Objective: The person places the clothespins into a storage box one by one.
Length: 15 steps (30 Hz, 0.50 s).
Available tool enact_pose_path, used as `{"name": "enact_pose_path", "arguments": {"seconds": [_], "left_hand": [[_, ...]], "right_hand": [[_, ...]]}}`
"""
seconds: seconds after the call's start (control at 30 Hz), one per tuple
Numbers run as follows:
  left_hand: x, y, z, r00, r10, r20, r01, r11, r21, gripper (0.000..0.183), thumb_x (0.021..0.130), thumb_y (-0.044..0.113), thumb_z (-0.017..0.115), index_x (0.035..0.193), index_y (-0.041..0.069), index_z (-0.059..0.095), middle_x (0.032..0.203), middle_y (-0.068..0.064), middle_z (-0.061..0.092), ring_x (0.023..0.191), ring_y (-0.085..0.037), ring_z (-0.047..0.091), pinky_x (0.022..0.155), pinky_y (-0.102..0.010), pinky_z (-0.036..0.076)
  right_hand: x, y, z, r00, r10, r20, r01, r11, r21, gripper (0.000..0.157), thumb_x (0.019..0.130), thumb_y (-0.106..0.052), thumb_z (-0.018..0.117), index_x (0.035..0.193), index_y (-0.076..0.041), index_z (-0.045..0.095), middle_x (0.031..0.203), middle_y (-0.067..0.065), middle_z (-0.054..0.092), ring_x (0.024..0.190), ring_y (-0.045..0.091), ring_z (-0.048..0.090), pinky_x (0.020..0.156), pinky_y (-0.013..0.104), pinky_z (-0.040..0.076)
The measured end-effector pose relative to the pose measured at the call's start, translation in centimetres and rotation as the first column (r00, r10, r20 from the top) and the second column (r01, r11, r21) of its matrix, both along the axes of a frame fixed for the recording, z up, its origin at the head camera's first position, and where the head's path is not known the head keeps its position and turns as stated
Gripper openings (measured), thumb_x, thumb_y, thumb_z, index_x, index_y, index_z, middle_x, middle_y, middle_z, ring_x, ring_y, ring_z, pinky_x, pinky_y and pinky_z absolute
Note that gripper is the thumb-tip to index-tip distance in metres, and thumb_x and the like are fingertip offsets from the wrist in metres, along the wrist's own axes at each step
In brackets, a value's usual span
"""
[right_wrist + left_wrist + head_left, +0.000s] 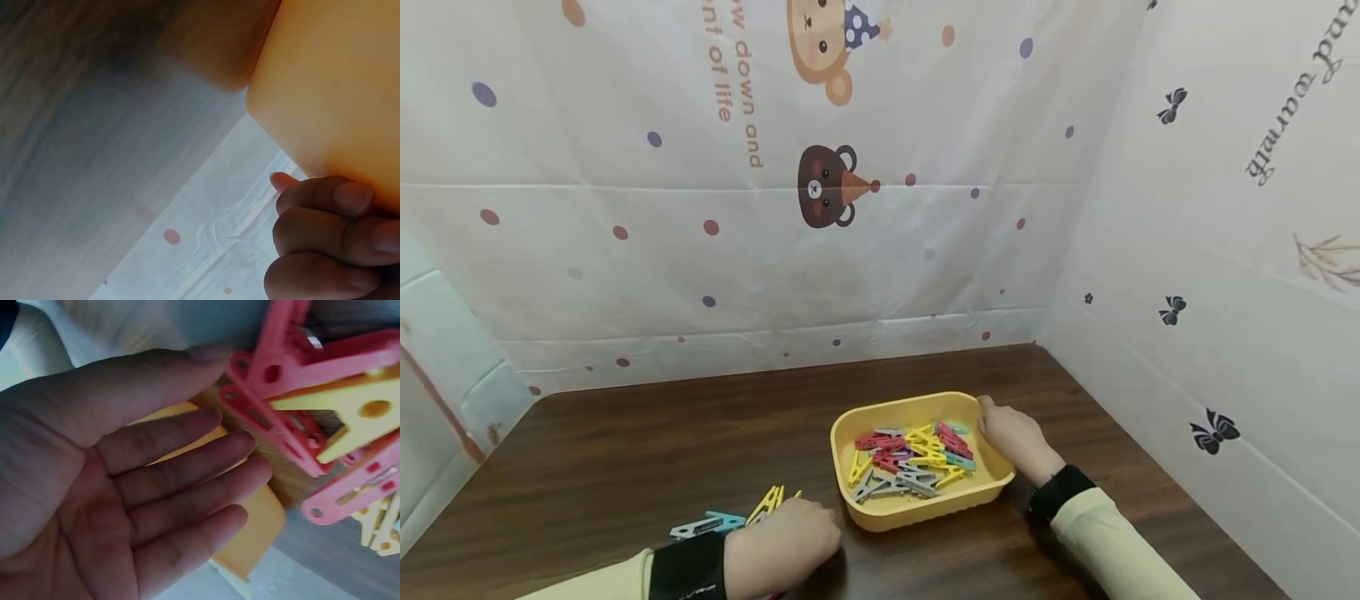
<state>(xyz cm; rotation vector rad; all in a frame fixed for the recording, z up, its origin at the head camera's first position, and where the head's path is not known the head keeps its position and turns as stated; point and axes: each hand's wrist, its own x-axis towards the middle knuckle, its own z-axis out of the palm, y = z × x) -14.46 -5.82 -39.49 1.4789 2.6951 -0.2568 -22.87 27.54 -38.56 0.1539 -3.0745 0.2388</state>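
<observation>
A yellow plastic basket (880, 522) stands on the table with several clothespins (917, 458) in it, in red, yellow, grey and teal. My right hand (1013, 435) grips its right rim; in the right wrist view the curled fingers (325, 228) lie against the outer wall. Left of the basket, my left hand (786, 542) is low over the table beside loose clothespins. The left wrist view shows that palm empty, its fingers (194, 487) nearly straight. The thumb tip is right at a red clothespin (269, 425), and a yellow clothespin (356, 412) overlaps the red ones.
Loose teal and grey clothespins (707, 525) lie on the dark wooden table (685, 442) left of my left hand, partly hidden by the forearm. A patterned white sheet (880, 267) hangs behind the table, and another sheet (1225, 350) borders its right side.
</observation>
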Motion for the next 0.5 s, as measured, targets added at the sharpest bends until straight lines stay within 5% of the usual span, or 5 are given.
{"name": "enact_pose_path", "arguments": {"seconds": [0.2,0.3,0.5], "left_hand": [[-3.3,-1.3,-6.6,0.994,-0.085,-0.070,0.085,0.996,-0.001,0.006,0.093,0.024,0.073,0.091,0.029,0.069,0.079,0.016,0.062,0.068,0.001,0.052,0.058,-0.024,0.042],[-3.9,-1.4,-7.6,0.995,-0.080,-0.065,0.079,0.997,-0.016,0.007,0.093,0.025,0.073,0.093,0.030,0.069,0.080,0.016,0.062,0.070,0.001,0.053,0.060,-0.023,0.044],[-3.5,-1.3,-6.8,0.995,-0.084,-0.056,0.084,0.996,-0.006,0.005,0.094,0.023,0.072,0.092,0.027,0.070,0.079,0.014,0.063,0.069,0.000,0.052,0.058,-0.022,0.041]], "right_hand": [[0.1,0.0,-0.3,1.000,-0.005,-0.006,0.005,1.000,0.004,0.039,0.105,-0.013,0.050,0.136,0.010,0.049,0.074,0.013,0.065,0.058,0.017,0.054,0.053,0.031,0.045],[0.1,0.1,-0.3,1.000,-0.004,-0.011,0.004,1.000,0.005,0.039,0.105,-0.013,0.050,0.136,0.010,0.049,0.073,0.013,0.065,0.058,0.017,0.054,0.053,0.031,0.045],[0.1,0.0,-0.2,1.000,0.003,-0.019,-0.003,1.000,0.007,0.039,0.105,-0.013,0.051,0.136,0.011,0.049,0.076,0.015,0.067,0.059,0.017,0.056,0.053,0.032,0.048]]}}
